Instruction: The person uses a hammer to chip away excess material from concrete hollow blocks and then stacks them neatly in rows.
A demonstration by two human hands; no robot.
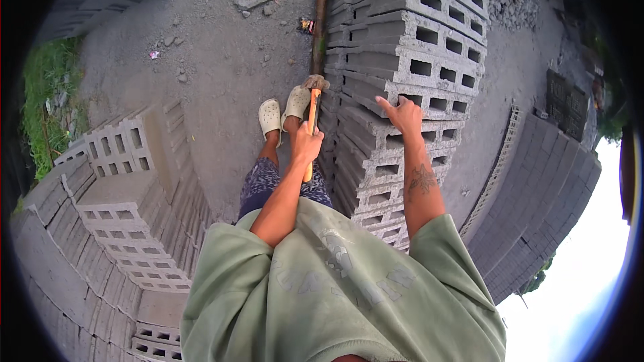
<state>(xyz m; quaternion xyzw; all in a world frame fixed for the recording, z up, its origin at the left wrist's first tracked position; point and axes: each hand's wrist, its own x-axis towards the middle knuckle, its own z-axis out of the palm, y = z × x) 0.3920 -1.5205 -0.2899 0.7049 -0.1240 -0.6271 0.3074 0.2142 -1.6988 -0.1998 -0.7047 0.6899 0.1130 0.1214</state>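
1. Outdoors, grey gravel ground [221, 74] of a block yard spreads below the person, with stacks of hollow concrete blocks on both sides.
2. Nearest the camera, a green shirt [335, 295] fills the lower view, both bare forearms reaching forward from it.
3. Left hand [307, 144]: its grip is closed around the orange handle of a hammer [313, 104]. The handle's long axis runs straight away from the body, the rusty head at the far end, just beside the stack's left edge.
4. Right hand [404, 115]: open, fingers resting flat on the top concrete block [402, 60] of the stack, to the right of the hammer and the nearer hand to that block.
5. Below, two feet in pale clogs [282, 110] stand on the gravel.
6. Farther off, a wooden post [318, 27] lies along the stack.
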